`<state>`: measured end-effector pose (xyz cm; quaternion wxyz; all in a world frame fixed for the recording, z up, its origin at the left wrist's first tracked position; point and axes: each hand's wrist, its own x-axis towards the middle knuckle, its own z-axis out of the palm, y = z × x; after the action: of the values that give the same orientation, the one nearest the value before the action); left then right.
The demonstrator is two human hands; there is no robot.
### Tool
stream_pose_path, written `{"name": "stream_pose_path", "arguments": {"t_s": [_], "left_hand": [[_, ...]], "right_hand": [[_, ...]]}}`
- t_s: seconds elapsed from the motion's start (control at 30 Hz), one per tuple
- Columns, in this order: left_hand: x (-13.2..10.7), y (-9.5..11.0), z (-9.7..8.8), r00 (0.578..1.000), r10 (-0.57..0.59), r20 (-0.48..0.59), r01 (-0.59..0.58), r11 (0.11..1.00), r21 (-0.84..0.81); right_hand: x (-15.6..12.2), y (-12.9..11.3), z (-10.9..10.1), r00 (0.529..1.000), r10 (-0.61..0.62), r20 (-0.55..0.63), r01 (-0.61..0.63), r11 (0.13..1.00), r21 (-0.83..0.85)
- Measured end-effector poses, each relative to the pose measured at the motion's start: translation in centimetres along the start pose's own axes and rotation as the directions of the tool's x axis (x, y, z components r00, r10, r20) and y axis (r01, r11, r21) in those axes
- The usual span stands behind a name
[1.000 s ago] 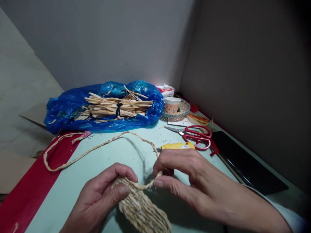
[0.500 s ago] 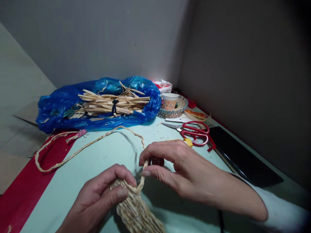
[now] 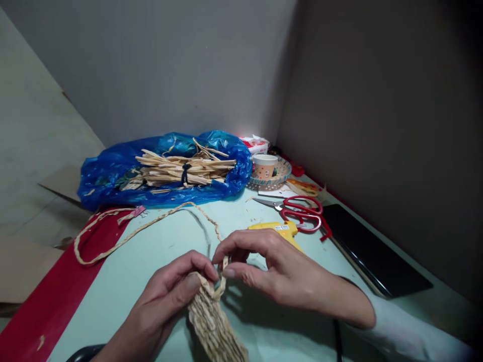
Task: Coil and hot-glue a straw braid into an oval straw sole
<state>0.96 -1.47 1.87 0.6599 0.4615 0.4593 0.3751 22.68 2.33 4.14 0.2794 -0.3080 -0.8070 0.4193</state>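
Woven strip (image 3: 217,327): lower end cut off by bottom edge; top pt. hidden by L-hand grip (image 3: 166,289). L forearm runs out at bottom too. Cord (image 3: 190,203): 1 short stretch lost behind R-hand grip (image 3: 271,271). Sleeve (image 3: 407,327) dim, out of view at lower R. Glue gun (image 3: 273,229): handle pt. behind R hand; label (image 3: 282,228) too small to read, cup (image 3: 263,169) print likewise. Pack (image 3: 256,146) pt. hidden. 2 dark things, 1 curved (image 3: 86,353), 1 thin (image 3: 338,339), cut off at bottom; can't ID.
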Motion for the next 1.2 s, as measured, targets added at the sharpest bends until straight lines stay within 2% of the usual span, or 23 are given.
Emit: {"name": "stream_pose_path", "arguments": {"t_s": [0.1,0.33,0.53,0.67,0.77,0.83,0.9,1.0,1.1,1.2], "left_hand": [[0.3,0.0,-0.1,1.0,0.011,-0.016,-0.01,0.998,0.054],[0.5,-0.6,-0.5,0.998,0.037,0.057,-0.045,0.99,0.131],[0.3,-0.8,-0.5,0.997,0.064,0.039,-0.068,0.99,0.126],[0.5,-0.9,-0.7,0.999,0.047,0.001,-0.047,0.999,-0.014],[0.5,-1.0,-1.3,0.999,0.004,-0.045,-0.01,0.991,-0.131],[0.5,-1.0,-1.7,0.998,-0.011,-0.067,-0.001,0.985,-0.174],[0.5,-1.0,-2.0,0.998,-0.005,-0.065,-0.008,0.981,-0.192],[0.6,-0.9,-2.3,0.997,0.048,-0.06,-0.057,0.984,-0.168],[0.9,-0.5,-2.4,0.989,0.139,-0.055,-0.145,0.982,-0.118],[1.0,-0.1,-2.7,0.967,0.252,-0.033,-0.253,0.965,-0.074]], "right_hand": [[0.1,0.4,0.2,1.0,0.005,-0.017,-0.004,0.999,0.037],[0.5,1.2,1.1,1.0,0.016,-0.005,-0.015,0.986,0.163],[0.0,0.9,1.5,1.0,-0.008,-0.023,0.009,0.998,0.059],[-0.4,0.0,-0.1,0.994,-0.013,-0.105,0.005,0.997,-0.073],[-1.5,-0.1,-2.4,0.973,0.043,-0.225,-0.118,0.936,-0.33],[-2.7,0.5,-3.8,0.952,0.135,-0.275,-0.265,0.813,-0.518],[-4.2,1.4,-4.5,0.926,0.224,-0.304,-0.369,0.711,-0.598],[-6.0,2.8,-3.9,0.872,0.317,-0.373,-0.489,0.595,-0.638],[-6.4,4.0,-2.3,0.845,0.361,-0.395,-0.535,0.579,-0.615],[-6.0,4.8,-1.8,0.821,0.399,-0.409,-0.569,0.626,-0.533]]}}
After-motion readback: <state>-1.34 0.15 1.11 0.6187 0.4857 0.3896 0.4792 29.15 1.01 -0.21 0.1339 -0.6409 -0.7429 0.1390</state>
